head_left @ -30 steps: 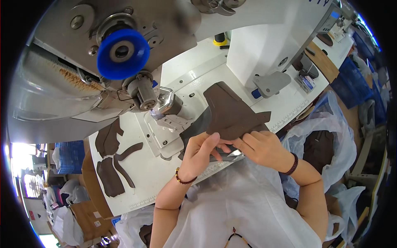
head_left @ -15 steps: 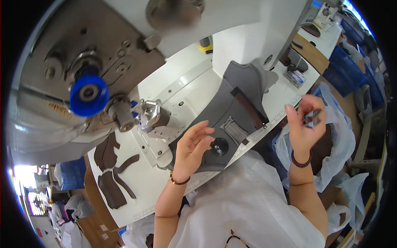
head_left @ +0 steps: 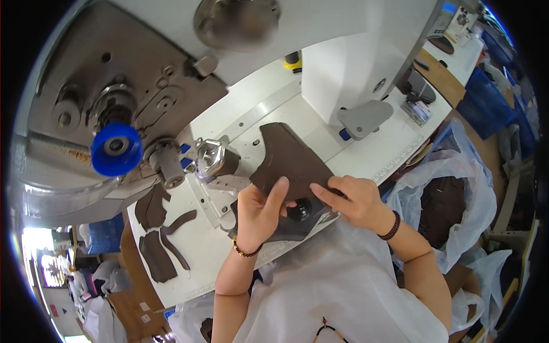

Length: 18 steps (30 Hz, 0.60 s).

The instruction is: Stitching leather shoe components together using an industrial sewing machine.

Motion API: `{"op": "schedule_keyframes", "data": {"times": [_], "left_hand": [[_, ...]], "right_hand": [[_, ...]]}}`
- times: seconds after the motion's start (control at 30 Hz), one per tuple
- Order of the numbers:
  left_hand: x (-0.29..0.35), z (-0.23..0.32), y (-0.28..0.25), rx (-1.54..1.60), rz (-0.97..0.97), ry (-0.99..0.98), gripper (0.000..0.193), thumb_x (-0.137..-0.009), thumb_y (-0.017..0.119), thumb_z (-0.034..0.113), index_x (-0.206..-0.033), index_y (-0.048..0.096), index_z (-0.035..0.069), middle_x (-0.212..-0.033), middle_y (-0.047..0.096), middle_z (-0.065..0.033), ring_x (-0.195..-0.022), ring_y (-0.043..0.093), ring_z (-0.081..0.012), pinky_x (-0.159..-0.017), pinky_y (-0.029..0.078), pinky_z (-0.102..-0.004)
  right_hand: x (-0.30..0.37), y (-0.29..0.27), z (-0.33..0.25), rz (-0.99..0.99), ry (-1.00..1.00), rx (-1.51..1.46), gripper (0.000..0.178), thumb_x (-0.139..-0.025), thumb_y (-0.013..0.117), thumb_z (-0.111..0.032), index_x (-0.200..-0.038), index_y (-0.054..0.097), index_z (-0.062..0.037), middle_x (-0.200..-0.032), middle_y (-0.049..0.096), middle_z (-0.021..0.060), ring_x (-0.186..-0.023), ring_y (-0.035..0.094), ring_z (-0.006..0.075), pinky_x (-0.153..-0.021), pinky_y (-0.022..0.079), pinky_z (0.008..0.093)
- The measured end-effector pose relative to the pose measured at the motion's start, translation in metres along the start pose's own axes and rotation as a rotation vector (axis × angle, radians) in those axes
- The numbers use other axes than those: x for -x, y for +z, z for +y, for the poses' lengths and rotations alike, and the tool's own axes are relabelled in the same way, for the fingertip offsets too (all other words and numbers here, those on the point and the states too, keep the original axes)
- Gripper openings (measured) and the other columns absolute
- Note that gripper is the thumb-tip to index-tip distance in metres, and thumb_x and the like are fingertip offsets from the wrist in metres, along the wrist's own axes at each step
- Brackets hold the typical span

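A dark brown panel with a curved left edge (head_left: 291,157) lies over the machine bed in front of me, its surface smooth like leather. My left hand (head_left: 258,212) grips its near left edge, thumb on top. On its near right edge, my right hand (head_left: 355,200) pinches with thumb and fingers; a dark bit shows under those fingers, too hidden to name. Grey material (head_left: 290,230) shows below the panel, close to my shirt. A shiny black round knob (head_left: 299,210) sits between my hands.
The sewing machine head (head_left: 131,74) with a blue-rimmed knob (head_left: 116,147) looms at upper left. A metal presser assembly (head_left: 217,159) stands left of the panel. Brown cut pieces (head_left: 157,257) lie on the white table (head_left: 189,286). At right hangs a plastic bag (head_left: 477,197) holding brown pieces.
My right hand came from the right, where it held a small metal tool, onto the panel. The grey side with its brown strip and label no longer shows; a brown face lies up instead.
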State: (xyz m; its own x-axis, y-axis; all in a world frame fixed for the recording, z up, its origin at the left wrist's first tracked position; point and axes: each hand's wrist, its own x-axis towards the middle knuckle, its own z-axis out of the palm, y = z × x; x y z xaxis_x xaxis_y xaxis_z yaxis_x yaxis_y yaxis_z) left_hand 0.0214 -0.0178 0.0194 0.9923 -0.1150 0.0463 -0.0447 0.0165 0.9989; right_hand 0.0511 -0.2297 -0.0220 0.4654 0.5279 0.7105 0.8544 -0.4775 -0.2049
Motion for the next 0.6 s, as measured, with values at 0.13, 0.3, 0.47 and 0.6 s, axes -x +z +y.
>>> {"op": "schedule_keyframes", "data": {"times": [0.13,0.3,0.47,0.6], "left_hand": [[0.009,-0.008,-0.003,0.029,0.033,-0.016,0.027,-0.097,0.043,0.019,-0.094,0.058,-0.004,-0.082,0.063,-0.0106,-0.064,0.057,-0.0110,-0.051,0.045,-0.0219],[0.015,-0.006,0.018,0.189,0.087,0.022,0.036,-0.099,0.037,0.023,-0.087,0.057,-0.004,-0.075,0.060,-0.0050,-0.063,0.051,-0.0082,-0.054,0.043,-0.0232],[0.022,-0.023,0.009,-0.013,0.055,0.067,0.039,-0.100,0.035,0.023,-0.076,0.053,-0.002,-0.072,0.053,-0.0040,-0.065,0.045,-0.0090,-0.054,0.037,-0.0230],[0.024,-0.027,0.010,-0.032,0.097,0.129,0.044,-0.100,0.035,0.022,-0.064,0.048,0.000,-0.055,0.043,0.0015,-0.054,0.030,-0.0058,-0.045,0.026,-0.0240]], "right_hand": [[-0.006,-0.015,-0.014,-0.068,0.111,-0.296,0.047,-0.071,0.071,-0.016,-0.115,0.059,-0.0083,-0.084,0.056,0.0031,-0.060,0.055,0.0150,-0.046,0.043,0.0249],[-0.018,-0.017,-0.045,-0.088,0.454,-1.159,0.021,-0.092,0.052,-0.018,-0.106,0.053,-0.0020,-0.072,0.054,0.0056,-0.059,0.052,0.0123,-0.049,0.043,0.0254],[-0.027,-0.015,-0.048,-0.412,0.881,-1.539,0.028,-0.098,0.039,-0.023,-0.100,0.052,0.0019,-0.068,0.054,0.0036,-0.047,0.041,0.0046,-0.042,0.034,0.0205],[-0.029,-0.015,-0.047,-0.432,0.853,-1.457,0.029,-0.097,0.039,-0.022,-0.098,0.054,0.0025,-0.064,0.055,0.0037,-0.044,0.042,0.0056,-0.041,0.035,0.0220]]}}
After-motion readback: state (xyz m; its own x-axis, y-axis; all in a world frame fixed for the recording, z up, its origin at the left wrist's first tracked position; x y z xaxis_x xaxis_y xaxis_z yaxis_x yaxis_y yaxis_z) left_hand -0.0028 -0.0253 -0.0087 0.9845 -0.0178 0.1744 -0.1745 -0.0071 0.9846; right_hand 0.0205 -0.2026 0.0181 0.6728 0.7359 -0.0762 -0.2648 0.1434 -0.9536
